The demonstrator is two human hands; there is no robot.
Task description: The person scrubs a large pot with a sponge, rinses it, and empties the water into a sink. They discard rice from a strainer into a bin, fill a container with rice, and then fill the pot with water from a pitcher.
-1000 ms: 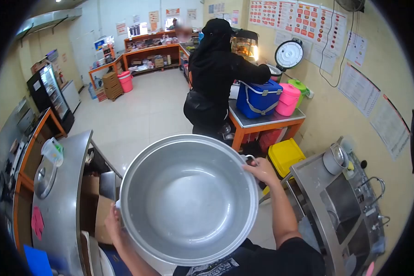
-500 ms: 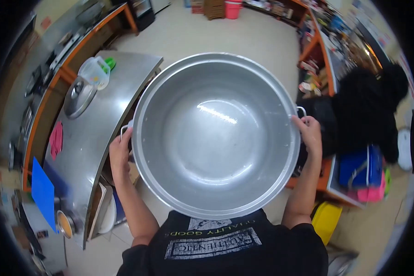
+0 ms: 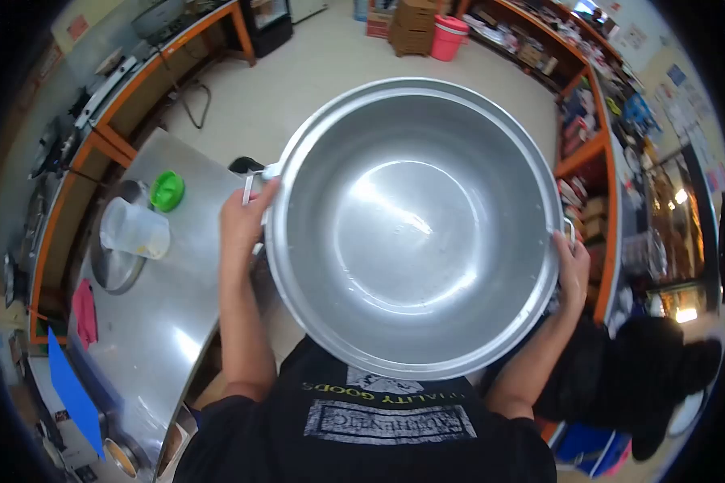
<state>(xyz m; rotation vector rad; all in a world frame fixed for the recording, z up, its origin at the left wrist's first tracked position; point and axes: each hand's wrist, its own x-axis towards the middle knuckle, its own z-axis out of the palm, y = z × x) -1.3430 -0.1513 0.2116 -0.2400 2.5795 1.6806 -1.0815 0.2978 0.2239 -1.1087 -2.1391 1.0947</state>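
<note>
The person is holding a large steel pot (image 3: pixel 415 225) at chest height, mouth up. The left hand (image 3: pixel 246 221) is gripping closed on its 9 o'clock handle, and the right hand (image 3: pixel 573 270) is clamping the 3 o'clock handle. A steel counter (image 3: pixel 177 314) at the pot's 8 o'clock is carrying a plastic jug (image 3: pixel 134 231) and a green lid (image 3: pixel 167 191).

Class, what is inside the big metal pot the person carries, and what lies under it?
Inside the pot nothing shows but bare shiny metal with glare. The left hand and right hand grip its handles. The pot hides whatever lies beneath; floor shows past its far rim.
</note>
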